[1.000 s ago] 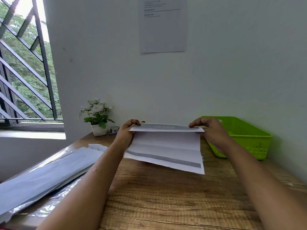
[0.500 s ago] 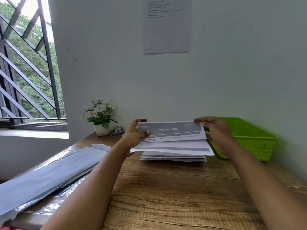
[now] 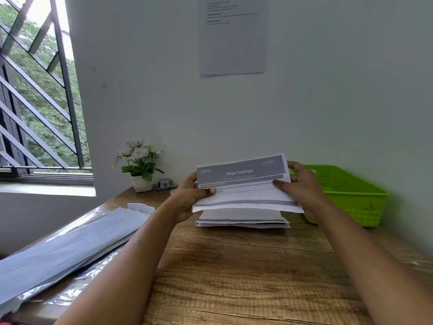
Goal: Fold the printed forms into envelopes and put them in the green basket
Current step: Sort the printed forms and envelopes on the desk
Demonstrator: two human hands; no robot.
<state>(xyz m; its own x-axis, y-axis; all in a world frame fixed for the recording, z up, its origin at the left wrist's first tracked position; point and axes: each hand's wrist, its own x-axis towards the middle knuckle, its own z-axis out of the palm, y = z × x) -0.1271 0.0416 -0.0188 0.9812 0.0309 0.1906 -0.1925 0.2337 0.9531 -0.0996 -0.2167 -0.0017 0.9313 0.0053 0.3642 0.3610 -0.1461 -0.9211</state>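
Head view shows a wooden desk (image 3: 234,289) against a wall. On its left lies a long pile of what look like pale envelopes (image 3: 70,249) in clear wrap; at the far right sits the green basket (image 3: 356,200). Between them a stack (image 3: 243,221) of forms rests on the desk. Just above it hangs one form (image 3: 243,181), partly folded, its title panel tilted up. The left hand (image 3: 187,200) pinches its left edge, thumb on top; the right hand (image 3: 302,188) pinches the right edge likewise. Such thin paper is, I judge, light and limp and creases readily, so holding both short edges should keep the fold square.
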